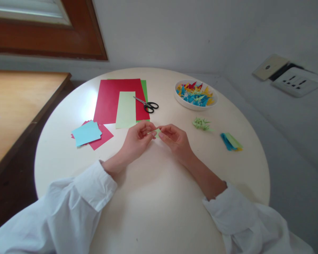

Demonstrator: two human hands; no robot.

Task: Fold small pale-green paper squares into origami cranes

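Observation:
Between my two hands is a small piece of light green paper (157,132), pinched at both sides just above the table; its folds are too small to make out. My left hand (139,137) grips its left side with thumb and fingers. On the other side, my right hand (176,139) holds it the same way, thumb in front. Just beyond my left hand lies a pale green paper strip (125,109) on a large red sheet (108,98). Scissors (147,105) with black handles rest partly on these sheets. Small light green folded paper cranes (201,123) sit right of my right hand.
A round white table (153,211) carries everything. A white dish (193,106) of colourful folded cranes stands at the back right. Folded paper pieces (231,141) lie at the right. Light blue squares (87,133) overlap red ones (102,137) at left. A wooden desk (23,91) adjoins on the left.

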